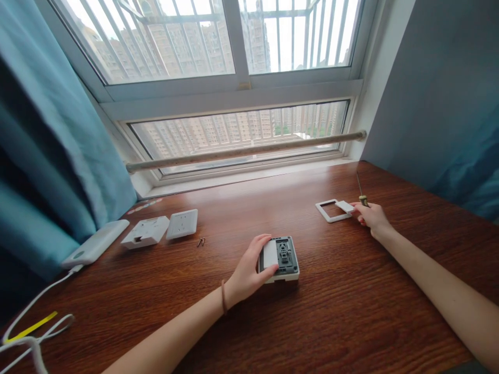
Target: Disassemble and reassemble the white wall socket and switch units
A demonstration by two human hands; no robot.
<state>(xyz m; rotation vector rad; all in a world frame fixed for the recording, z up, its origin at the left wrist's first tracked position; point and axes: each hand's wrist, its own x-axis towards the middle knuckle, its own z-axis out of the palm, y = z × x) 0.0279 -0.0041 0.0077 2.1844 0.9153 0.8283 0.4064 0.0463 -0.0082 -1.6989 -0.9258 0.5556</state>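
My left hand [249, 270] grips the left side of a wall switch [286, 257] on the table. One half of the switch carries a white rocker cover; the other half shows its dark inner mechanism. Farther right, my right hand [372, 218] pinches a white rocker plate [344, 206] at its right end. A screwdriver [363, 198] is also in that hand, its thin shaft pointing away from me. Under and beside the plate lies a white square frame [331, 218], flat on the table.
Left on the brown wooden table [218, 322] are a white socket panel [182, 224], a white back box [146, 231], two screws [200, 241] and a white power bank [97, 243] with a cable. A yellow strip [35, 325] lies nearer. A rail [249, 151] crosses the window behind.
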